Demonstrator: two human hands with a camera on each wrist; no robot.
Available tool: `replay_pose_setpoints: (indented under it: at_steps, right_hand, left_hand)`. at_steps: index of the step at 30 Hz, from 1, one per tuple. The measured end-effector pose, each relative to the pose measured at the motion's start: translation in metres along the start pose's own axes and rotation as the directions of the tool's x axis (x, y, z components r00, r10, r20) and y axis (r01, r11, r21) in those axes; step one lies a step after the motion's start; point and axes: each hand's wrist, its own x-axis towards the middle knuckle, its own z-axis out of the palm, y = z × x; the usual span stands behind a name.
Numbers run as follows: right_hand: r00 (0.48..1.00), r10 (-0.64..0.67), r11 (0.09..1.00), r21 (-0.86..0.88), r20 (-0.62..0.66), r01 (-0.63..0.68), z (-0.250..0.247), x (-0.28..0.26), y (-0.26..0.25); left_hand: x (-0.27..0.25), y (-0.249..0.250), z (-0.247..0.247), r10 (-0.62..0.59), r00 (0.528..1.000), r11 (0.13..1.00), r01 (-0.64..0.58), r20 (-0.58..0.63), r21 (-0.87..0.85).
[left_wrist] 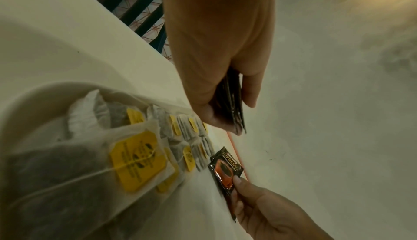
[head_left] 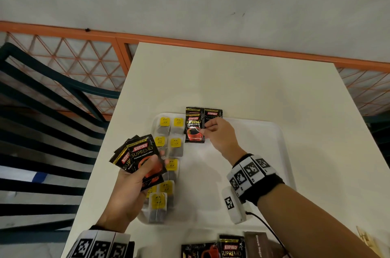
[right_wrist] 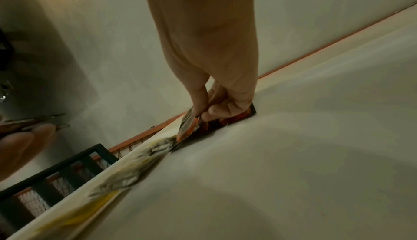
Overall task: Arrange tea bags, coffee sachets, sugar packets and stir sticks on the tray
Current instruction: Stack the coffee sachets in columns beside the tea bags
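your right hand [head_left: 219, 137] pinches a coffee sachet [head_left: 194, 129] at the tray's [head_left: 280, 152] far edge, right of the tea bags [head_left: 168, 143]; your left hand [head_left: 128, 192] grips a fan of sachets [head_left: 141, 158].

The right hand [right_wrist: 216, 101] pinches a coffee sachet [right_wrist: 188, 125] at the white tray's [right_wrist: 293, 172] far edge.

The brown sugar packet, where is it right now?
In the head view, the brown sugar packet lies on the table at the bottom edge, right of a coffee sachet, outside the tray.
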Motion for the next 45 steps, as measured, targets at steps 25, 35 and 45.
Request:
replay_pose_setpoints:
  at_steps: [25,35,45]
  right_hand:
    - [0.961,-0.27,0.946,-0.2,-0.059,0.254,0.017,-0.028,-0.008]
    - [0.886,-0.097,0.991,0.126,0.453,0.043,0.02,-0.085,-0.017]
    - [0.91,-0.104,0.973,0.229,0.4,0.01,-0.004,-0.076,-0.013]
  left_hand:
    - [-0.001,-0.002,0.006,0.011,1.0,0.998,-0.01,0.026,-0.061]
    - [0.001,-0.003,0.022,0.065,0.998,0.998,-0.065,0.009,-0.017]
    - [-0.003,-0.002,0.024,-0.033,0.987,0.998,0.042,0.157,-0.057]
